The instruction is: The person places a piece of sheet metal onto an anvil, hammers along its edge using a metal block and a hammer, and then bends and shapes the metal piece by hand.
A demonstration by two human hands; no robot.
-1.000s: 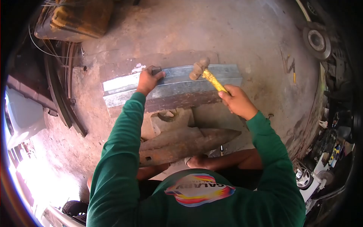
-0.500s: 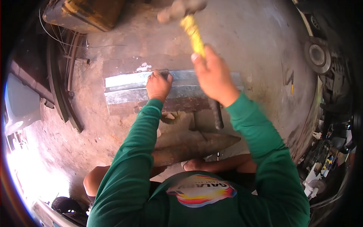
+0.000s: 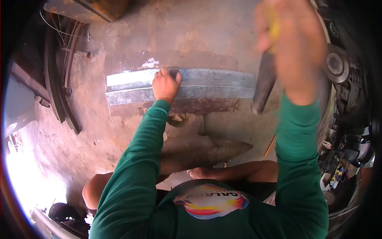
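A long, slightly curved metal strip (image 3: 215, 80), grey with a bright left part, lies on the floor in front of me. My left hand (image 3: 166, 87) is closed around a small dark block (image 3: 172, 71) at the strip's upper edge. High on the right, my right hand (image 3: 299, 55) grips a hammer (image 3: 264, 85) and is blurred by motion. A bit of the hammer's yellow wrapping shows at the fingers, and its dark handle end hangs below them. The hammer's head is out of view or hidden.
A brown board (image 3: 209, 105) lies under the strip's near edge. Closer to me is a long pointed brown piece (image 3: 207, 149). Curved dark bars (image 3: 55, 87) lie at the left, below a rusty container (image 3: 85, 8). A round metal disc (image 3: 336, 63) and cluttered parts line the right.
My right hand has swung the hammer up and to the right, away from above the strip. My left hand stays on the block at the strip, nearly still.
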